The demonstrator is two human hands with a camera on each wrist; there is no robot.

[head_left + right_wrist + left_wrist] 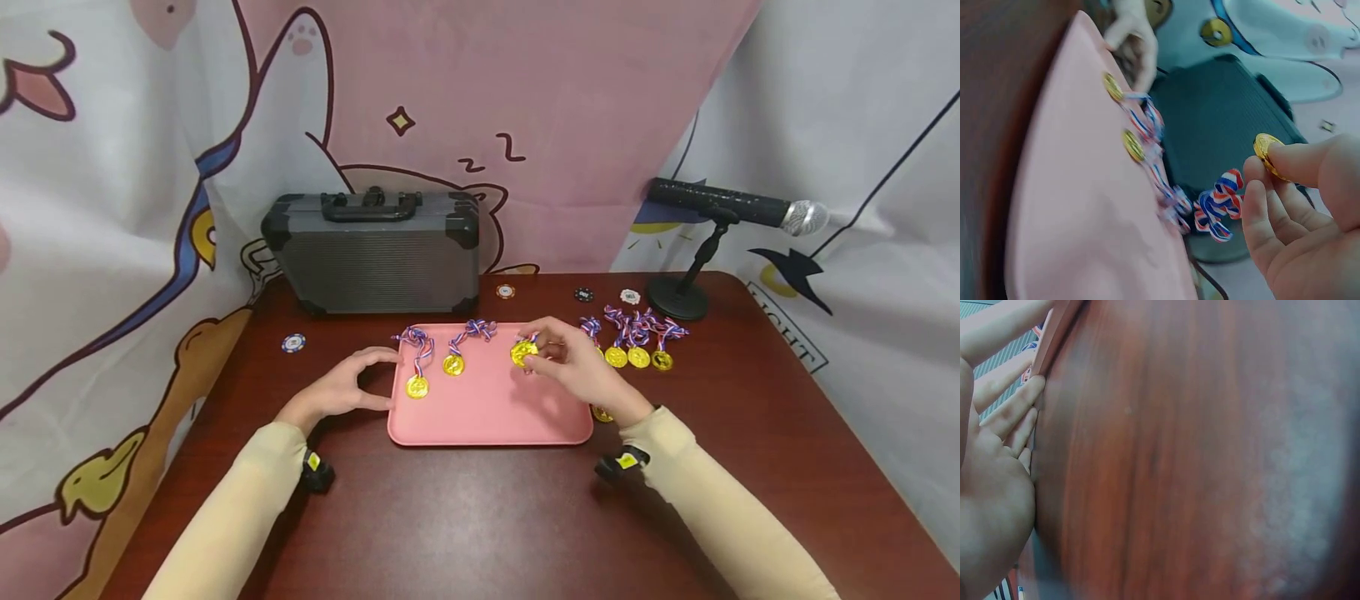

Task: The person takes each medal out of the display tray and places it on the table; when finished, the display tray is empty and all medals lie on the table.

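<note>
My right hand (570,358) pinches a gold medal (1266,153) between thumb and fingers above the right half of a pink tray (487,417). The medal's striped ribbon (1219,203) is bunched beneath it. Two medals lie on the tray: one (417,387) near the left edge, the other (453,364) closer to the middle, ribbons toward the back. At the tray's left edge rests my left hand (345,385), thumb and fingers spread apart. Right of the tray several medals (638,357) stand in a row, and another (602,414) is partly hidden by my right wrist.
A dark ribbed case (375,267) stands behind the tray. At the back right is a microphone on a stand (697,267). Poker chips lie about: a blue one (293,342) at left, an orange one (506,292), a black one (583,294) and a white one (630,297) at the back.
</note>
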